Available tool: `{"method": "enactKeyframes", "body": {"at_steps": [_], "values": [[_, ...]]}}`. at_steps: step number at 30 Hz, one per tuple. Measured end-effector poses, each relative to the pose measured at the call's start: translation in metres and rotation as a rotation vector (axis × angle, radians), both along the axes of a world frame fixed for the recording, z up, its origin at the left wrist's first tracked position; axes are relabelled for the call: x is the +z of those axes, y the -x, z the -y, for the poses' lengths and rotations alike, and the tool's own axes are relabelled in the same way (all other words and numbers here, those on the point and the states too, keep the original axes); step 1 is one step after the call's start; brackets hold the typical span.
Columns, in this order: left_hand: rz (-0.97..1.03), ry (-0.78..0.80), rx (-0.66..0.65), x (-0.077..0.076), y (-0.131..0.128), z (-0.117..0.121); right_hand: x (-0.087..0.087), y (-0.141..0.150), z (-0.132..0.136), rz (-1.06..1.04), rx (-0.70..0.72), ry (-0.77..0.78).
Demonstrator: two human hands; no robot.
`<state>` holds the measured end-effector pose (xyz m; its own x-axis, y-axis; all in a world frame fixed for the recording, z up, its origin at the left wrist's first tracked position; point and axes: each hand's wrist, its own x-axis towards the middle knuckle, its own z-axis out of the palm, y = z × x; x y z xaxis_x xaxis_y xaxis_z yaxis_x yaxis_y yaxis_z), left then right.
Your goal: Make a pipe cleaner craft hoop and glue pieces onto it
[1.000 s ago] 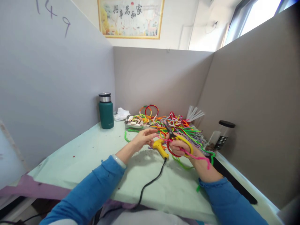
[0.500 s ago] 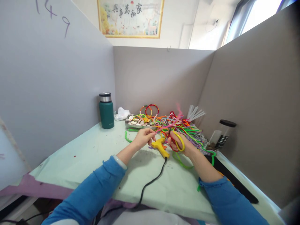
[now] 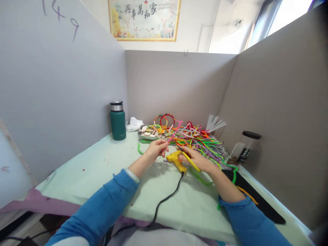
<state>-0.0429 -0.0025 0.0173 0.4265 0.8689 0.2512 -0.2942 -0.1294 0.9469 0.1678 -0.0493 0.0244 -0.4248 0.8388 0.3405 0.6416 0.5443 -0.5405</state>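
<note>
Between the thumb and fingertips of my left hand is a pink pipe cleaner, which rises up and to the right. My right hand is closed around yellow-handled scissors, their dark tips toward the left hand. Just below both hands lies a yellow hot glue gun, its black cord running to the near table edge. The fingers of my right hand partly overlap the gun in view; whether they touch it I cannot tell. Behind the hands spreads a heap of colourful pipe cleaners.
A metal tray of shells and bits stands behind the left hand, with twisted rings beyond it. A green bottle is at left, a clear black-lidded container at right, white glue sticks at the back. Grey partitions enclose the table.
The pink pipe cleaner's upper end has swung left and lower. My right hand has turned the scissors, and a red strand near that hand no longer shows there. My left hand stays nearly in place.
</note>
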Motion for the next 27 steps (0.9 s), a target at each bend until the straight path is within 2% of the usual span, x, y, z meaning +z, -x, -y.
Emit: {"method": "enactKeyframes", "body": {"at_steps": [7,14,22,27], "values": [[-0.121,-0.02,-0.086,-0.002,-0.005,0.005,0.001,0.018,0.006,-0.01,0.01,-0.033],[-0.203,-0.022,-0.037,-0.002,-0.006,0.006,0.001,0.025,0.01,-0.01,-0.023,-0.071],[-0.224,-0.03,0.01,0.001,-0.006,0.006,-0.007,0.024,0.006,0.065,-0.106,-0.138],[-0.24,-0.035,0.015,-0.002,-0.007,0.003,-0.004,0.021,0.002,0.081,-0.163,-0.164]]}}
